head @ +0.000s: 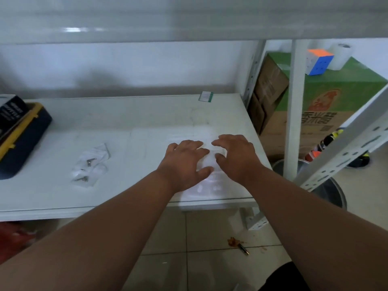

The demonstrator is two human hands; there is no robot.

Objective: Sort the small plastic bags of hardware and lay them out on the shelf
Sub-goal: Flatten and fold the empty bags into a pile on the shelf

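From the head camera, the person is leaning in over a white shelf (136, 122) set against a pale wall, with another white shelf board running overhead and grey-white tiles lying underneath. At the far left a dark blue case with yellow latches (20, 141) is sitting on the shelf, and a small green-edged card (206, 96) is resting at the back edge. Beyond the shelf's right-hand post, a green and brown carton (327, 97) is carrying a colour cube (318, 61) and a white roll (340, 56), and a round metal bin (327, 190) is standing on the floor below. Both arms are reaching out bare, and the left hand (184, 162) and right hand (236, 156) are hovering close side by side, fingers spread and palms down, over a clear plastic bag (207, 162) that is lying flat near the shelf's front right corner. The fingertips are pressing or almost pressing the bag; whether they are gripping it cannot be told. More clear film is showing under and in front of the hands, too washed out to count. Well apart to the left, a loose pile of small bags (90, 164) is lying on the shelf, about three of them, with small dark metal pieces inside.
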